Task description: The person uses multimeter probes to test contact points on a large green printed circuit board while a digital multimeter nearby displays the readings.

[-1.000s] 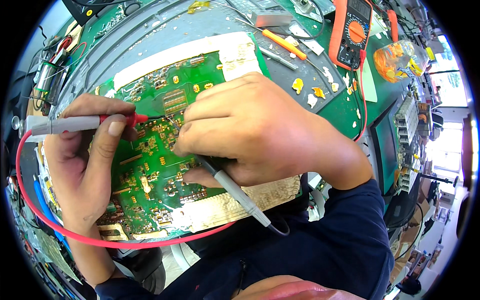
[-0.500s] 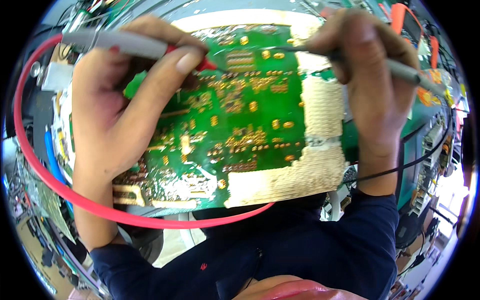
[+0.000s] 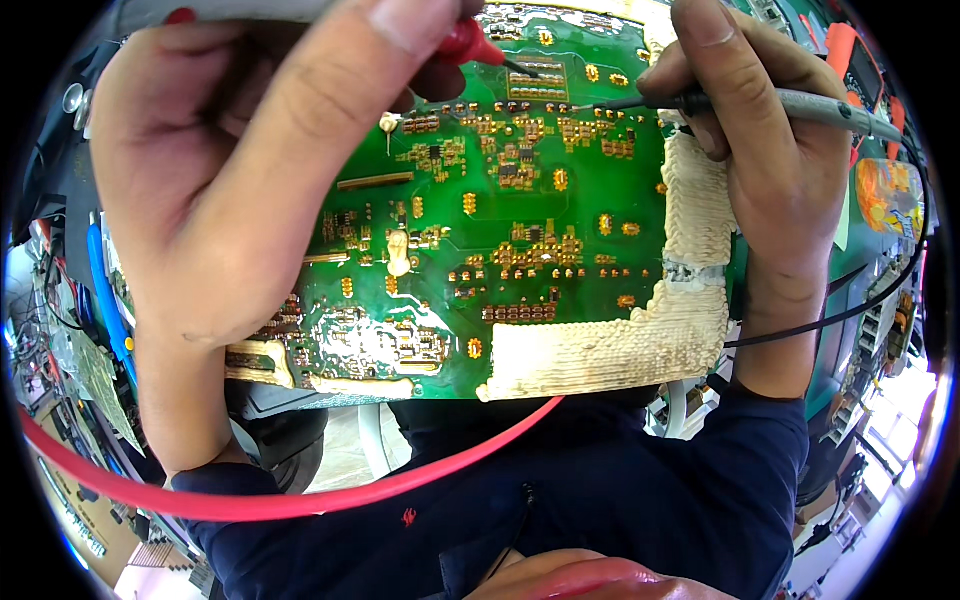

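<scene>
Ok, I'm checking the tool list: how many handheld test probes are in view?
2: the red-collared probe in the left hand and the black-tipped probe in the right hand. Neither is hidden completely.

Red probe (image 3: 468,42) partly beyond upper edge

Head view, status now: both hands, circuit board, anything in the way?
Left hand gripping red-and-grey probe; right hand gripping black-and-grey probe. Both tips at green circuit board, contact unclear. Left hand blocks view of board's upper-left part.
</scene>
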A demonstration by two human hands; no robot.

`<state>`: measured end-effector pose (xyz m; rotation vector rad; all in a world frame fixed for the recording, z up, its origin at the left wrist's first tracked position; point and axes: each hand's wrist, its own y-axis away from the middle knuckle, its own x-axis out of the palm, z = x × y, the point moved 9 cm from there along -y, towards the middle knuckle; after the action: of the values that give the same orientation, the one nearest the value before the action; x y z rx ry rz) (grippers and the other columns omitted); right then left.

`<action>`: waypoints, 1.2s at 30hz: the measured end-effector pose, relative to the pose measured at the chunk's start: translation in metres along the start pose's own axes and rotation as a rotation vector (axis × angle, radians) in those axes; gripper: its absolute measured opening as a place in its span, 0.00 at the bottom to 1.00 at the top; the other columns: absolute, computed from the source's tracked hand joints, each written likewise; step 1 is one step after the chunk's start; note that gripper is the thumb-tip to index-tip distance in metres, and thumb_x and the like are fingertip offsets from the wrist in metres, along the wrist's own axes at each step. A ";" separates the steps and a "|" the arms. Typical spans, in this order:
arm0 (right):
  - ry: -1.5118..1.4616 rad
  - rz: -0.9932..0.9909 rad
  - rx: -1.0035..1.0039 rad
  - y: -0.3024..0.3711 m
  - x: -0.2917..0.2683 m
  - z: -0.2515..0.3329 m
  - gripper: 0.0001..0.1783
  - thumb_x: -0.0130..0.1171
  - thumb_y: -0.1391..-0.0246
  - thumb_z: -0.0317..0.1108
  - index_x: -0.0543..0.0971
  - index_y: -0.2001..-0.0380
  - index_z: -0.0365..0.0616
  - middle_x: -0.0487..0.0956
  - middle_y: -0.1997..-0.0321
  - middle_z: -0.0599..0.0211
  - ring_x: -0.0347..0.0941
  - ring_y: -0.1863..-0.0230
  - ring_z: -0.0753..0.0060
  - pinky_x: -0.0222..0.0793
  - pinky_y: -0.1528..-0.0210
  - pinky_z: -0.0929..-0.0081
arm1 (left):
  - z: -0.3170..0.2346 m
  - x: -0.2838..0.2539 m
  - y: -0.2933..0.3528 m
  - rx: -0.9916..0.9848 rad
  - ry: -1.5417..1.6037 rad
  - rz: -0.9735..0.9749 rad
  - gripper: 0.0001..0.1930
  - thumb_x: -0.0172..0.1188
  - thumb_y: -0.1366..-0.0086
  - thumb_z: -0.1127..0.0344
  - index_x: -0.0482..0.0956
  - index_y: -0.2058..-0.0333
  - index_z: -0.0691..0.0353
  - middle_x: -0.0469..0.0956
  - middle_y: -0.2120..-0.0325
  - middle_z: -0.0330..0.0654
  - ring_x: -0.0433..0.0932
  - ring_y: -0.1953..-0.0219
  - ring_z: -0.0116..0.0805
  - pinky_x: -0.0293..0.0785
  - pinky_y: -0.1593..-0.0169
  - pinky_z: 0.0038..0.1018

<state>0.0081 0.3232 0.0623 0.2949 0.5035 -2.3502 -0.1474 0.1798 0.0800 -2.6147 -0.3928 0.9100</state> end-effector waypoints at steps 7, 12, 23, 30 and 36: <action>-0.002 0.000 0.021 0.000 0.007 0.004 0.21 0.63 0.36 0.39 0.84 0.78 0.34 0.78 0.82 0.66 0.70 0.81 0.80 0.63 0.78 0.81 | -0.007 0.004 0.006 0.025 -0.075 0.033 0.13 0.56 0.28 0.67 0.81 0.55 0.73 0.82 0.59 0.49 0.84 0.62 0.33 0.79 0.58 0.24; 0.061 0.046 -0.114 0.000 0.007 0.011 0.20 0.63 0.36 0.38 0.84 0.78 0.34 0.78 0.82 0.65 0.70 0.81 0.80 0.62 0.78 0.81 | -0.006 0.009 0.003 0.034 -0.096 0.076 0.13 0.57 0.28 0.67 0.82 0.56 0.73 0.82 0.59 0.48 0.83 0.62 0.32 0.79 0.58 0.24; 0.014 0.089 -0.084 -0.004 0.007 0.011 0.21 0.63 0.36 0.38 0.84 0.79 0.33 0.78 0.82 0.63 0.70 0.79 0.80 0.61 0.77 0.80 | -0.004 0.011 0.003 0.011 -0.063 0.076 0.13 0.58 0.28 0.67 0.82 0.56 0.72 0.83 0.61 0.47 0.83 0.62 0.31 0.78 0.58 0.23; 0.067 -0.002 -0.142 0.006 -0.002 0.004 0.13 0.64 0.37 0.35 0.84 0.69 0.34 0.82 0.77 0.65 0.72 0.77 0.83 0.65 0.71 0.82 | -0.004 0.011 0.004 -0.008 -0.055 0.071 0.12 0.57 0.29 0.67 0.82 0.56 0.72 0.83 0.61 0.48 0.83 0.61 0.32 0.79 0.56 0.23; 0.132 0.094 -0.338 0.014 0.000 0.010 0.09 0.66 0.39 0.30 0.84 0.63 0.33 0.84 0.73 0.65 0.77 0.71 0.79 0.70 0.64 0.82 | -0.005 0.014 0.001 -0.042 0.026 0.079 0.13 0.58 0.29 0.68 0.81 0.57 0.75 0.83 0.62 0.49 0.83 0.61 0.32 0.79 0.56 0.23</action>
<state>0.0171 0.3096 0.0674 0.3078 0.9171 -2.1190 -0.1330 0.1829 0.0755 -2.6942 -0.3069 0.9014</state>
